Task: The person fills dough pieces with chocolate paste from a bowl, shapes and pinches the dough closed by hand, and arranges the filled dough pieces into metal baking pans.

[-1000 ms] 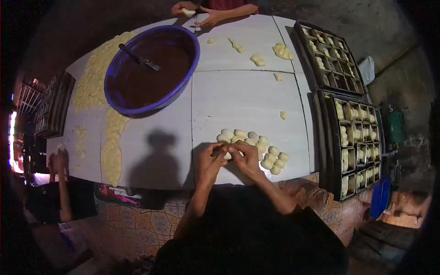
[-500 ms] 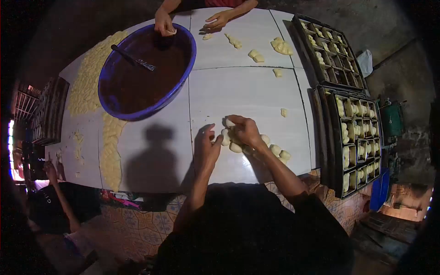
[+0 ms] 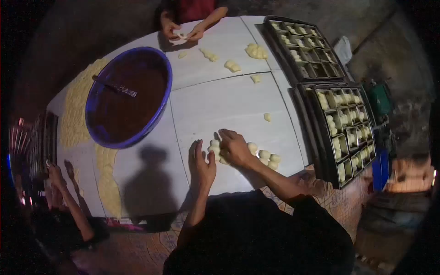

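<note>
Several pale, round dough balls [image 3: 264,155] sit in a cluster on the white tabletop near me. My right hand [image 3: 236,149] is over the cluster, its fingers curled on a dough ball that they mostly cover, with a bit of pale dough showing at the fingertips. My left hand [image 3: 204,168] stands on edge at the left of the cluster with its fingers stretched up. It is close beside a dough ball [image 3: 214,146], perhaps touching it, and holds nothing.
A blue basin [image 3: 168,87] with brown filling and a spoon [image 3: 114,86] stands left. Flattened dough pieces [image 3: 75,112] cover the far left. Divided trays [image 3: 341,137] of dough stand right. Across the table, a person's hands [image 3: 195,34] hold dough; another person's arm [image 3: 68,197] is left.
The view has shifted and tilted. My right hand has come down from holding a dough ball up to the cluster. Across the table, the person's hands have come together around dough, away from the basin.
</note>
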